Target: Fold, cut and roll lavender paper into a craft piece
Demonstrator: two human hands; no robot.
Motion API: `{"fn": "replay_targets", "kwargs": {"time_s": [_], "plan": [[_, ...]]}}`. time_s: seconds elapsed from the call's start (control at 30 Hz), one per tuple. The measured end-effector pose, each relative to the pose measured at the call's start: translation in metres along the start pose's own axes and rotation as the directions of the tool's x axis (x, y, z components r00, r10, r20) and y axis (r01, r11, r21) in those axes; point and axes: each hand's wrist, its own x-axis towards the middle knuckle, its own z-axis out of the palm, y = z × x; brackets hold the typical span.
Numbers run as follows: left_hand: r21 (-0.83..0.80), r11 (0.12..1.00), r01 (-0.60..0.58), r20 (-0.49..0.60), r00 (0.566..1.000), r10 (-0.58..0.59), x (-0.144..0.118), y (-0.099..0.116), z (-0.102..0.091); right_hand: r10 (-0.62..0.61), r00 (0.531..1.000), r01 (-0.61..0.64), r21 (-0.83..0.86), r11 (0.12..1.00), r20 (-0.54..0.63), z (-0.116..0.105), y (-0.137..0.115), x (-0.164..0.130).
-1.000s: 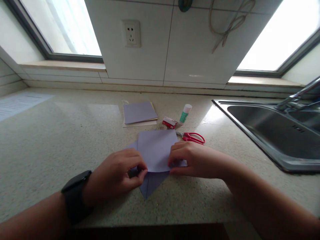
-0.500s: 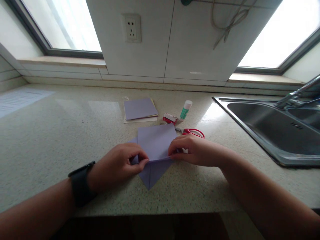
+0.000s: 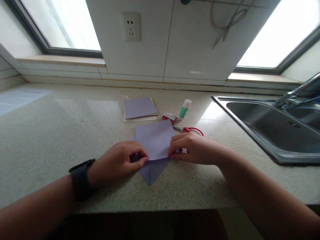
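Two hands (image 3: 117,163) (image 3: 195,150), one folded sheet (image 3: 155,140)

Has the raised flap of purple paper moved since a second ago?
Yes. The purple paper flap has tipped farther from the person, now covering the red box's corner and the scissors' blades.

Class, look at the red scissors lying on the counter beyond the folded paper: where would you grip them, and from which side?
Probably the red handle loops of the scissors, reached from the right: the loops point toward the sink, while the blades run left under the purple paper.
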Motion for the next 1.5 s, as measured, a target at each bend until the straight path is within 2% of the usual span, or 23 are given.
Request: {"fn": "replay_targets", "kwargs": {"time_s": [0.27,0.47,0.87,1.03,1.23,1.4,1.5], "plan": [[0.002,1.0,-0.006,0.006,1.0,0.006,0.001,0.001,0.001,0.012,1.0,-0.012,-0.044,0.999,-0.01,0.002,0.003,0.0],[0.0,1.0,-0.01,-0.002,1.0,0.01,-0.001,0.001,-0.001,0.005,0.999,-0.006,-0.007,1.0,-0.045,0.0,-0.001,0.001],[0.12,0.987,-0.104,-0.121,0.985,0.119,-0.004,0.01,0.002,0.023,0.996,-0.019,0.043,0.999,-0.088,0.004,-0.002,0.003],[0.118,0.991,-0.067,-0.166,0.982,0.086,-0.004,0.008,0.003,0.036,0.996,-0.031,0.058,0.998,-0.083,0.0,0.0,-0.001],[0.108,0.994,0.024,-0.238,0.971,0.002,-0.004,0.005,0.004,0.037,0.993,-0.039,-0.017,0.999,-0.113,-0.015,0.008,-0.007],[0.181,0.983,0.039,-0.267,0.964,0.011,-0.003,0.005,0.003,0.04,0.986,-0.038,0.016,0.999,-0.165,-0.018,0.015,-0.008],[0.29,0.957,0.02,-0.284,0.956,0.067,-0.004,0.008,0.004,0.067,0.98,-0.059,0.048,0.997,-0.185,-0.012,0.015,-0.007]]}}
